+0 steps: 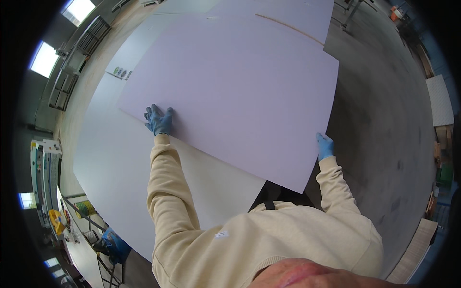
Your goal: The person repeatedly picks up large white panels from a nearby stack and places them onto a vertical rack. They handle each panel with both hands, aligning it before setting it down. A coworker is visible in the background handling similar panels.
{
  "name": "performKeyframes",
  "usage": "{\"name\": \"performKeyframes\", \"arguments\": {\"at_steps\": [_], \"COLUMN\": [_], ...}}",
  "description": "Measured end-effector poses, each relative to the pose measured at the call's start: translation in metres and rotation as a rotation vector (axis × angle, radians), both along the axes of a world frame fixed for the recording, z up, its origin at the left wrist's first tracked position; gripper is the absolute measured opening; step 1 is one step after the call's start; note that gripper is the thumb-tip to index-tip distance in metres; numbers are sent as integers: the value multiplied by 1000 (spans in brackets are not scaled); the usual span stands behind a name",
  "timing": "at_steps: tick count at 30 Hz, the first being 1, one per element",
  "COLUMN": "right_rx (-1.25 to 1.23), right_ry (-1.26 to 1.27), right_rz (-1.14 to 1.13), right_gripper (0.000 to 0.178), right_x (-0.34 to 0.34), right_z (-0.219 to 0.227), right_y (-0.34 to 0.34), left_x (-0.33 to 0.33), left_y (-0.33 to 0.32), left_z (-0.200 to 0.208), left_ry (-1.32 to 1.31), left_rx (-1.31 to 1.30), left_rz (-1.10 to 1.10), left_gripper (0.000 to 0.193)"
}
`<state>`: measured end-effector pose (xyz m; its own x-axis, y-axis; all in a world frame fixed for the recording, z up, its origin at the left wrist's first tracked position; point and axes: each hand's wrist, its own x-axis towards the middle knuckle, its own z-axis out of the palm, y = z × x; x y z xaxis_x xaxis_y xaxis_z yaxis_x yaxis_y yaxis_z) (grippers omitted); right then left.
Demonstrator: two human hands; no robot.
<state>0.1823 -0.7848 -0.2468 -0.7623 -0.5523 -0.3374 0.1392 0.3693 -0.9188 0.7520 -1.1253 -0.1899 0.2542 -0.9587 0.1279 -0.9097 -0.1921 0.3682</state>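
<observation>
Large lilac sheet lies askew over a white panel, its near right corner jutting past it. Blue-gloved left hand flat on its near left part, fingers spread; right hand at the right edge, seemingly pinching it, underside fingers hidden. Step looks like positioning the sheet; any further shift would call for even, two-handed guidance. Round printed marks, far left, and white sweatshirt label: too small to read.
</observation>
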Motion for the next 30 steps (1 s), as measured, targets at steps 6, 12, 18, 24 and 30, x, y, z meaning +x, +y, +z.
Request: {"name": "performKeyframes", "arguments": {"at_steps": [6,12,18,24,30], "right_rx": [-71,-8,-26,105,169], "right_ry": [-14,93,15,156,245], "right_rz": [83,-46,84,133,132], "right_gripper": [27,48,62,75,81], "right_x": [18,40,39,39,60], "right_z": [1,20,18,4,26], "right_y": [-47,-68,-76,-92,-87], "left_x": [26,-36,-59,-56,-54], "left_y": [-58,31,28,-1,-14], "left_z": [-11,-37,-33,-26,-28], "left_ry": [239,-51,6,-65,-104], "left_rx": [-264,-62,-145,-27,-11], "left_rz": [-51,51,81,85,97], "left_gripper": [86,105,105,104,103]}}
